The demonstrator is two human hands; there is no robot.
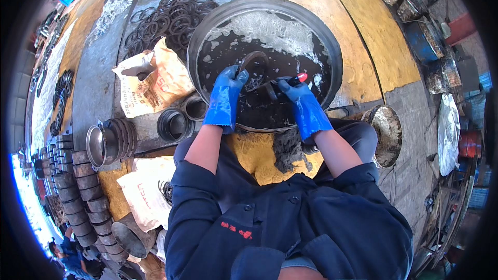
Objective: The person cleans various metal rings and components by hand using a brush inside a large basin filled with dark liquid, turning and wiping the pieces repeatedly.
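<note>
My left hand (224, 93), in a blue rubber glove, grips a dark metal ring (255, 55) by its left side. The ring is tilted over dark, foamy liquid in a wide round basin (336, 54). My right hand (303, 101), gloved the same way, is closed around a dark brush (267, 92) with a red-ended handle. The brush head lies just below and to the right of the ring; whether they touch I cannot tell. Whitish foam (270, 26) floats in the far part of the basin.
A heap of dark rings (174, 18) lies left of the basin. Nearer are an open paper sack (153, 80), metal cylinders (174, 124) and stacked sleeves (96, 192). A dirty bucket (384, 132) stands right of my knee. Another person (70, 254) is at the far lower left.
</note>
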